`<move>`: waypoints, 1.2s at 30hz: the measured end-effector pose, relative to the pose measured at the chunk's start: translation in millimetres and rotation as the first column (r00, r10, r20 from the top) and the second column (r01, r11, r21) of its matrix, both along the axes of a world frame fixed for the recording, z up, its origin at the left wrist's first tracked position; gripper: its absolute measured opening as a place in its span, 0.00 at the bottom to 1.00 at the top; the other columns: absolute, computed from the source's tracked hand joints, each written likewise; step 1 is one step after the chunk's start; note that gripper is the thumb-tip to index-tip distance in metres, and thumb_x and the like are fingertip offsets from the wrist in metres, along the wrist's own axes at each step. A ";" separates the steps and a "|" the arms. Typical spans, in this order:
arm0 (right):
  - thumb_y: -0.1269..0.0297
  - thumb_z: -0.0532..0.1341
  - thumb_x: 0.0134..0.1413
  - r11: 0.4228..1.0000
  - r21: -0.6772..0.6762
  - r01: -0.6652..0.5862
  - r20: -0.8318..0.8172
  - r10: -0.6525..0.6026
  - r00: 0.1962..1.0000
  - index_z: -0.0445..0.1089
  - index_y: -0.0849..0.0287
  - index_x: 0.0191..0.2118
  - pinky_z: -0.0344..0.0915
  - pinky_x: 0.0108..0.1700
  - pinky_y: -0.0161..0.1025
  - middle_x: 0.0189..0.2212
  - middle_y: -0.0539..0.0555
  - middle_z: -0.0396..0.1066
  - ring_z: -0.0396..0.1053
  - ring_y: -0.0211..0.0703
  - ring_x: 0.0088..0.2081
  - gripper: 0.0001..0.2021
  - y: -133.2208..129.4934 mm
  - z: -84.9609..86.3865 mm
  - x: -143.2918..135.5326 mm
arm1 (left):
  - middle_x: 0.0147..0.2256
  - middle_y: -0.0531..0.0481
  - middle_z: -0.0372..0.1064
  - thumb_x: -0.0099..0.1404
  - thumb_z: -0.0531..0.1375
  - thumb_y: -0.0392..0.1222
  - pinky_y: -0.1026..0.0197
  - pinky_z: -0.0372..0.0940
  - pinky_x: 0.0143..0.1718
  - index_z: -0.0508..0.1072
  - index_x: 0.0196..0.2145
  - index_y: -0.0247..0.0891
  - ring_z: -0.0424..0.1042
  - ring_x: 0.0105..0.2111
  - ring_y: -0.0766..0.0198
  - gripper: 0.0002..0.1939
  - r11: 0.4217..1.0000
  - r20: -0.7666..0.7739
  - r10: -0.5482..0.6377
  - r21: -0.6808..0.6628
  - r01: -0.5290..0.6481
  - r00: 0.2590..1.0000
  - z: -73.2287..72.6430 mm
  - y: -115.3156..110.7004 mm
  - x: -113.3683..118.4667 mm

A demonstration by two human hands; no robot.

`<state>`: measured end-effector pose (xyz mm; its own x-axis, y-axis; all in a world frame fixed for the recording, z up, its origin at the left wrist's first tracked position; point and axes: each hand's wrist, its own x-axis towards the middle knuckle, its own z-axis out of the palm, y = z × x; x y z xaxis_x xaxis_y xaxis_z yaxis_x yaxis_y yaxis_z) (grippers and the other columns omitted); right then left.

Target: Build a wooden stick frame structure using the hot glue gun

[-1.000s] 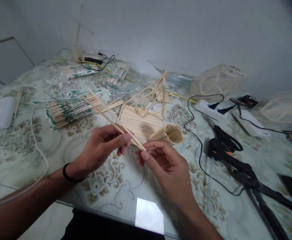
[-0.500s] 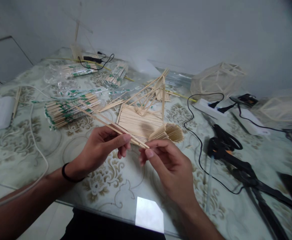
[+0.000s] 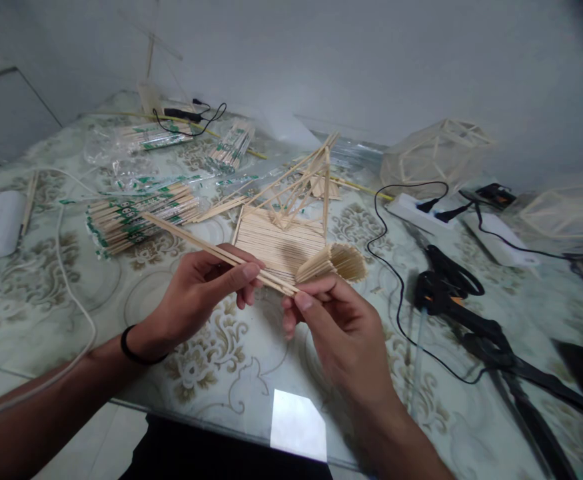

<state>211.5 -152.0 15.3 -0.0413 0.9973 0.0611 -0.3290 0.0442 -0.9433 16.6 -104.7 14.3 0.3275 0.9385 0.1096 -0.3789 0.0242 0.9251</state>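
Patterned tbl (image 3: 266,347); flat stick panel (image 3: 258,237) on it, approx mid-view. R hand (image 3: 348,333) pinching R ends of wood sticks (image 3: 186,236); L hand (image 3: 204,290) gripping same sticks partway along. Sticks: at least 2 vis, thin, straight, pale, approx parallel, close tog, slanting down to R, held above tbl.

The sticks (image 3: 191,240), fanned apart at their far ends a second ago, now lie together, almost side by side. Those ends have swung from the right end of the wrapped bundle (image 3: 121,223) across to its middle. The right hand (image 3: 344,327) has shifted slightly farther from the bundle.
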 end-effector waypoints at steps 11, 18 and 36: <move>0.69 0.69 0.66 0.999 0.046 0.011 -0.033 -0.010 0.999 0.78 0.54 0.37 0.74 0.30 0.29 0.28 0.46 0.81 0.77 0.31 0.24 0.04 -0.8 -4.6 1.6 | 0.27 0.52 0.81 0.67 0.72 0.40 0.70 0.72 0.32 0.88 0.39 0.41 0.78 0.27 0.70 0.04 1.000 0.026 -0.013 -0.019 0.013 1.000 6.5 0.9 0.5; 0.70 0.69 0.64 0.999 0.046 0.021 0.003 -0.021 1.000 0.76 0.55 0.36 0.74 0.27 0.28 0.28 0.46 0.82 0.76 0.31 0.22 0.05 -1.8 -4.4 3.8 | 0.28 0.54 0.81 0.68 0.72 0.37 0.70 0.72 0.33 0.88 0.39 0.44 0.78 0.27 0.71 0.03 0.999 -0.053 -0.049 0.001 0.049 0.997 2.7 0.7 -1.9; 0.69 0.71 0.60 0.997 0.038 -0.068 0.066 0.065 0.996 0.74 0.56 0.31 0.77 0.27 0.33 0.23 0.46 0.78 0.75 0.34 0.22 0.07 1.4 2.7 -1.8 | 0.25 0.49 0.80 0.63 0.74 0.38 0.65 0.75 0.27 0.85 0.34 0.35 0.78 0.23 0.65 0.04 0.968 -0.100 -0.196 -0.181 0.176 0.975 6.6 -6.2 3.4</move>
